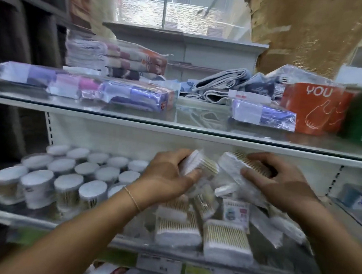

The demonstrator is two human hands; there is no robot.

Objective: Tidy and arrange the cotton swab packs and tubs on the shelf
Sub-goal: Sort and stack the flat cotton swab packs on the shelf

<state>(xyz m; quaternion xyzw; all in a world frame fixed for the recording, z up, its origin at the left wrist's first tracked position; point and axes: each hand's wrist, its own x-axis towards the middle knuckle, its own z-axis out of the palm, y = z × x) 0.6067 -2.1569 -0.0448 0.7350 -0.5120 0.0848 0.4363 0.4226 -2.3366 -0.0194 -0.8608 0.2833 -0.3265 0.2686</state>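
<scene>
A person's left hand (169, 176) is gripping a cotton swab pack (199, 163) and the right hand (283, 185) is gripping a second pack (237, 163), both above a loose heap of packs (191, 228) on the shelf (127, 242). The slippery wrappers could be slipping free, toppling the tubs (67, 172) beside them.

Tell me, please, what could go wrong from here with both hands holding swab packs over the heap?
Both the left hand and right hand grip plastic-wrapped swab packs; either might slip onto the loose heap below. The left forearm passes close to the swab tubs and might topple some.
</scene>
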